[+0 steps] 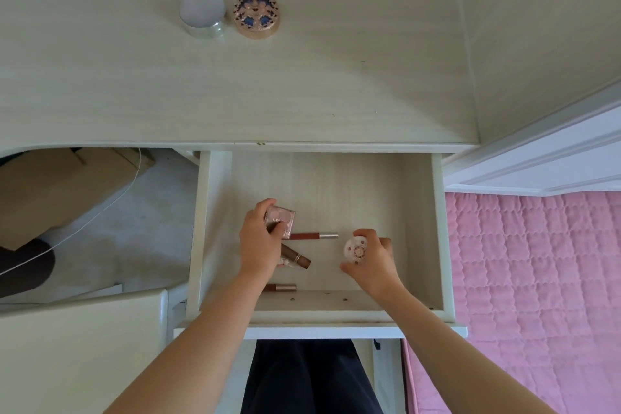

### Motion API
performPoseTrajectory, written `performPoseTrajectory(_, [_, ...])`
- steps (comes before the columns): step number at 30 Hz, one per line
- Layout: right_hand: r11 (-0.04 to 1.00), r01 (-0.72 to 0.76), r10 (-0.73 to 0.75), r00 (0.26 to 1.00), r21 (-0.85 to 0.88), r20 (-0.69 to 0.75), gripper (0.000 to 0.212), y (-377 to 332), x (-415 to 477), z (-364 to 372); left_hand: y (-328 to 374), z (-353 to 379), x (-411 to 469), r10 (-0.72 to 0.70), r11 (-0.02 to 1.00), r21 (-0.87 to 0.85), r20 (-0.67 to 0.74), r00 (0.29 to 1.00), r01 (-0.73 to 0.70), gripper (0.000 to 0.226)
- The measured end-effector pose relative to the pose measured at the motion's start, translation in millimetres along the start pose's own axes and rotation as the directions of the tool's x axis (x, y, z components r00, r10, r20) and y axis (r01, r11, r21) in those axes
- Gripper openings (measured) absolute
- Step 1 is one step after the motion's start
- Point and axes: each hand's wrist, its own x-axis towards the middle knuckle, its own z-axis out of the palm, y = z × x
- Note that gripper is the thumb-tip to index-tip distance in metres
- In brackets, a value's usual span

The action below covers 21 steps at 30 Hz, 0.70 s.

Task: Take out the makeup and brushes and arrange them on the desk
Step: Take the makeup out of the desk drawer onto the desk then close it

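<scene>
I see the left hand (258, 245) low inside the open drawer (437, 228), its grip closed around a small square pink compact (280, 220) that it holds tilted, thumb on the near edge and fingers curled over the far side. The right hand (373, 265) is in the same drawer, well apart from the left, and its grip pinches a round white compact (355, 251) with a small red pattern on its lid, turned up toward the camera. On the drawer floor between and beneath the hands lie the rest of the makeup: a slim lip gloss tube (314, 236) with a silver cap lying crosswise just beside the square compact, a brown lipstick tube (297, 257) lying at an angle, partly hidden under the left hand, and another brownish tube (280, 287) near the drawer's front wall. A small pale item beside the lipstick is too hidden for me to name. On the tabletop (302, 94) above the drawer, two things stand close together toward the back: a glass jar (201, 10) with a white lid, and just right of it a round ornate compact (256, 15) patterned in pink and blue. To the right of the drawer is a pink quilted bedspread (537, 279); to the left, under the tabletop, a cardboard box (50, 195) with a thin white cord (100, 212) running across it.
</scene>
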Motion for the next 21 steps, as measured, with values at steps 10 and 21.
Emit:
performPoseTrajectory(10, [0.971,0.237,-0.235,0.968,0.011,-0.089,0.066,-64,-44,-20,49,-55,-28,-0.020,0.961,-0.276,-0.089,0.996,-0.006,0.041])
performPoseTrajectory(21, [0.913,0.403,-0.389,0.907,0.065,-0.159,0.059,-161,-50,-34,101,-117,0,0.082,0.939,-0.317,-0.175,0.981,-0.135,0.039])
